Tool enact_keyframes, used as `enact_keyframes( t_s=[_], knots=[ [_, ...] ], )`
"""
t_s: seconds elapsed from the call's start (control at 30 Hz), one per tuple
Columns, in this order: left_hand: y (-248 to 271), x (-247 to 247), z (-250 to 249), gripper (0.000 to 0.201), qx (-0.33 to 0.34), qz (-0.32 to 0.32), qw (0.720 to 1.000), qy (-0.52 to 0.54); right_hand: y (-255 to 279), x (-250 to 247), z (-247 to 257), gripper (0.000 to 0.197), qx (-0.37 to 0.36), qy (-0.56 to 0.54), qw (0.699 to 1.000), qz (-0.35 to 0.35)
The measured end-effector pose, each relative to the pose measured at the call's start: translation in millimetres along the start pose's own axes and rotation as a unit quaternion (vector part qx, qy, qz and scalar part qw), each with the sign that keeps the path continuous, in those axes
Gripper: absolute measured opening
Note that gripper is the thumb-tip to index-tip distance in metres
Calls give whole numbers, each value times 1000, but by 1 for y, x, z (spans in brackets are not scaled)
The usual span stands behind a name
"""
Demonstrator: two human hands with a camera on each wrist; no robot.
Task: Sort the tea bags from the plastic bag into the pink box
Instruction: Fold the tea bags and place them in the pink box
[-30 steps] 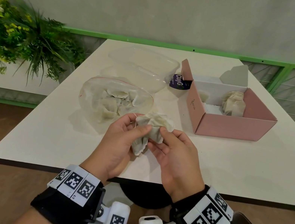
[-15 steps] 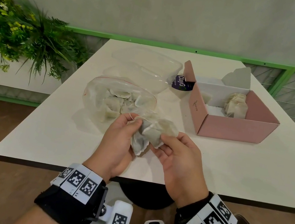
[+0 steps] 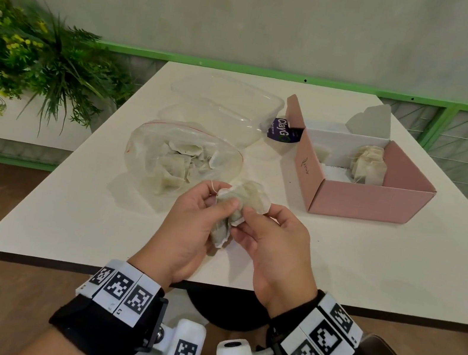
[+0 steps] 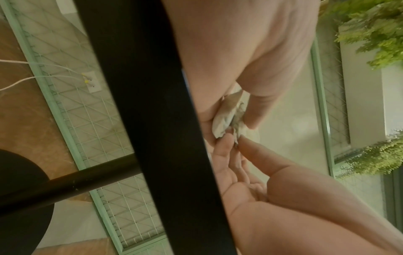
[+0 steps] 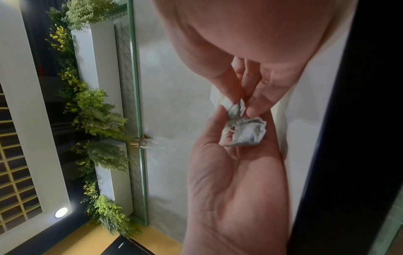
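Both hands hold a small clump of pale tea bags (image 3: pixel 240 206) just above the table's near edge. My left hand (image 3: pixel 215 205) pinches the clump from the left, thumb on top; my right hand (image 3: pixel 251 214) pinches it from the right. The wrist views show the tea bags (image 4: pixel 226 119) (image 5: pixel 242 127) squeezed between fingertips of both hands. Behind the hands lies the clear plastic bag (image 3: pixel 182 162) with several tea bags inside. The pink box (image 3: pixel 366 197) stands open at the right, with a few tea bags (image 3: pixel 367 166) upright against its far wall.
A clear plastic container (image 3: pixel 227 104) and a small purple packet (image 3: pixel 281 129) lie behind the bag. The white table (image 3: pixel 398 269) ends just under my wrists. A green plant (image 3: pixel 23 52) hangs at the left; a green railing runs along the back.
The hands have drawn closer together around the tea bags, bunching the clump tighter; it sits slightly nearer the bag's front than a second ago.
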State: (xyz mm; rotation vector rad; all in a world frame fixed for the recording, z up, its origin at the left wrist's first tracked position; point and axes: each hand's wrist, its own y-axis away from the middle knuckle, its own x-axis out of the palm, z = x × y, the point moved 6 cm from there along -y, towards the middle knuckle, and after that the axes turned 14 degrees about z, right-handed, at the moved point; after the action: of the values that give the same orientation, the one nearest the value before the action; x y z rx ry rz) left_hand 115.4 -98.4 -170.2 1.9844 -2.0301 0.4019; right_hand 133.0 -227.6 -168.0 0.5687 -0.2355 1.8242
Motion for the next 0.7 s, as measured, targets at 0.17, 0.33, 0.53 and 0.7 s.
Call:
enact_keyframes(
  t_s=[0.17,0.33,0.53,0.7],
  knots=[
    [1,2,-1,15,6,4,1000,31,1,3,4,26,-23,51,998,-9],
    [0,4,0,46,-9,32,998,58,-4,0,6,10,-60,97,993,-11],
    [-3,2,1,68,3,24,995,100,-8,-29,18,9,-113,-13,993,-43],
    [-3,1,1,70,6,13,994,109,-2,-33,23,19,-81,-115,990,25]
  ],
)
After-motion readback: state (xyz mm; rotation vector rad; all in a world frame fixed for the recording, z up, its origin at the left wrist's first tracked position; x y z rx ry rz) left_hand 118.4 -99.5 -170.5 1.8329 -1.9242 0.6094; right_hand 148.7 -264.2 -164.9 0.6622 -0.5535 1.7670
